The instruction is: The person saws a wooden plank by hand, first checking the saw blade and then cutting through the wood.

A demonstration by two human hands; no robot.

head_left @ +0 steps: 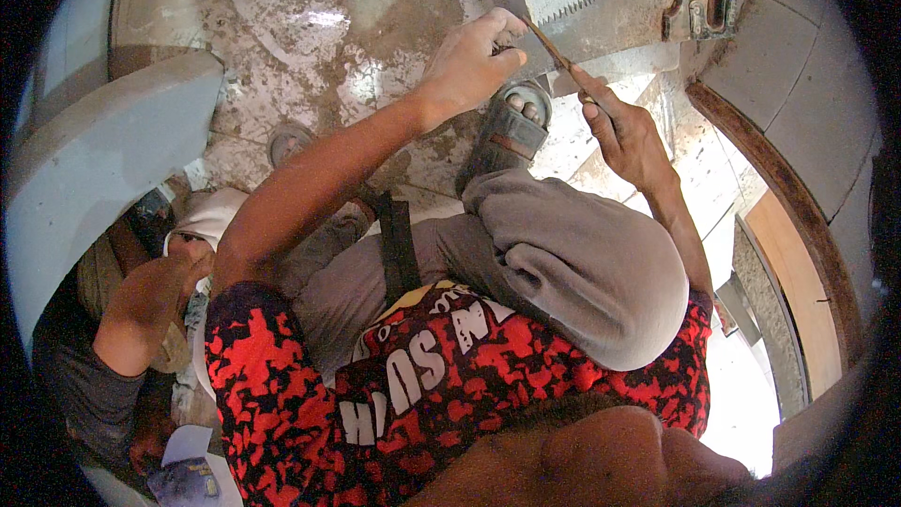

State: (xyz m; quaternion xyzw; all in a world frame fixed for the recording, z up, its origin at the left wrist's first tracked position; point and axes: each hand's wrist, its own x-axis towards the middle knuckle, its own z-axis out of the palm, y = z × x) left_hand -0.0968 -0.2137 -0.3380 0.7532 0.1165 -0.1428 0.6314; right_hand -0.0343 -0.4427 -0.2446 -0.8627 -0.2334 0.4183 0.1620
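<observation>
My right hand [631, 136] is closed around the near end of a thin file [554, 45], which slants up and left. The file's far tip meets the toothed edge of a hand saw [615, 14] near the blade's left end. The saw lies across the far side, its worn, pale-stained handle [706, 2] at the right and its teeth facing away from me. My left hand [474, 58] is at the file's far tip and the blade's end, fingers bent and thumb below. What its fingertips grip is partly hidden.
My sandaled foot [511, 127] and raised knee [610, 282] lie just below the saw. The floor [375, 47] is stained and wet-looking. A pale blue curved panel [113, 141] stands at left, with another person's arm [141, 310] below it. A brown-edged ledge [770, 160] runs along the right.
</observation>
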